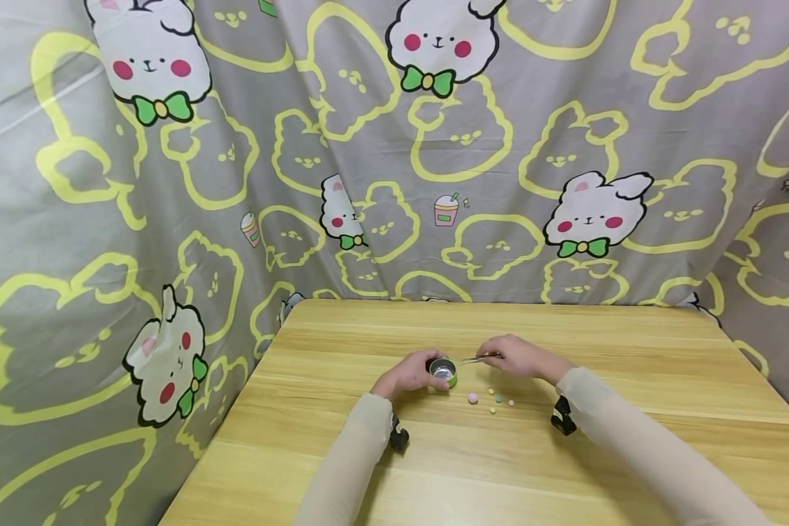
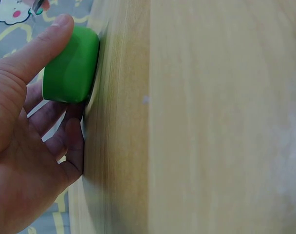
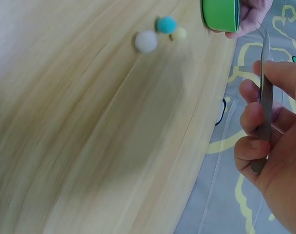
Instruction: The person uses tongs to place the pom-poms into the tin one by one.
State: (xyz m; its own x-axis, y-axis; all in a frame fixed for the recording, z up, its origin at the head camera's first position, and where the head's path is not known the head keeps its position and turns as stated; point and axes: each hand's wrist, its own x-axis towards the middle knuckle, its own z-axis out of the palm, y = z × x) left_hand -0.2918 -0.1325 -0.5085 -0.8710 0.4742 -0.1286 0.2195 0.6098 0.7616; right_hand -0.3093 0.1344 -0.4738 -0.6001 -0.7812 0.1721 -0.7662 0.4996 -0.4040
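Note:
My left hand (image 1: 413, 374) holds a small round green tin (image 1: 452, 381) with a silvery inside, thumb on the near side and fingers round the far side. In the left wrist view the green tin (image 2: 72, 66) is low at the wood surface. My right hand (image 1: 518, 356) grips metal tweezers (image 1: 489, 356), with their tips pointing left toward the tin's rim. The right wrist view shows the tweezers (image 3: 266, 105) between thumb and fingers, tips apart. Close by lie several small pompoms: a lilac one (image 1: 473, 398), a teal one (image 1: 498, 399) and pale ones.
The wooden table (image 1: 565, 475) stretches under both forearms. A grey curtain (image 1: 394, 161) with yellow outlines and cartoon animals hangs behind the table and along its left side. Dark camera mounts sit at the left wrist (image 1: 399, 435) and the right wrist (image 1: 563, 416).

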